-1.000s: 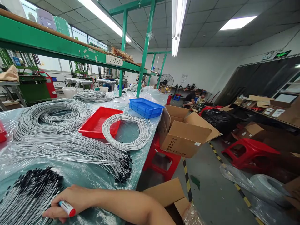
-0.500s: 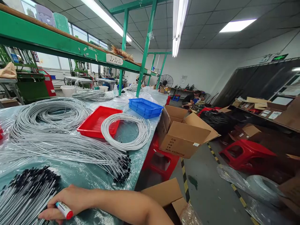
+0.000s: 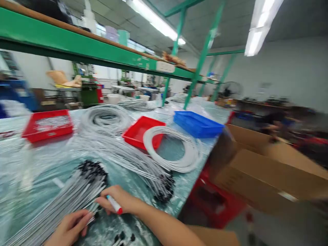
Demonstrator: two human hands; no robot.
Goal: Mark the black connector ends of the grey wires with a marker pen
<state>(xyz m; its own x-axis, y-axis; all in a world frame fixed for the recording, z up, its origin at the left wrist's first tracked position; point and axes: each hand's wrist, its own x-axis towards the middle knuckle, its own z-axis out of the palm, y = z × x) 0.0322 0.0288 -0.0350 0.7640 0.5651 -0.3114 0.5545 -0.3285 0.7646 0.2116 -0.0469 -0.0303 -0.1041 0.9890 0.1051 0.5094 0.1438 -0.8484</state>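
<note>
Several black cable ends [image 3: 123, 237] nearest, low on the plastic-covered table [image 3: 143, 227], in from its right edge. Just left of them, left hand [image 3: 68, 228] with thumb and forefinger pinched together on a few thin cables [image 3: 93, 207], remaining fingers curled. Right hand [image 3: 119, 198] reaching in over the table's right edge, curled around a white marker [image 3: 112, 203], red end towards the wrist, blue end towards the cables; thumb and forefinger at the same strands, too blurred to tell whether gripping them.

Under and beside both hands, a grey cable bundle [image 3: 74, 193] on the near part of the table, black tips gathered at its far end. Beyond it, a second long bundle [image 3: 130, 158] with black tips towards the table's right edge.

Farther along, a white cable ring [image 3: 176, 166] near that edge, overlapping a red tray [image 3: 137, 131]; on the table's left side, another red tray [image 3: 51, 135] with small pale pieces inside. Past the right edge, a blurred open cardboard box [image 3: 256, 179], just above a red stool [image 3: 217, 205]. Next, a large coil [image 3: 106, 118] and a blue tray [image 3: 198, 129] close to the right edge. Overhead, a green shelf [image 3: 102, 53]; far behind, a fan [image 3: 232, 89] and a blurred person [image 3: 273, 124].
</note>
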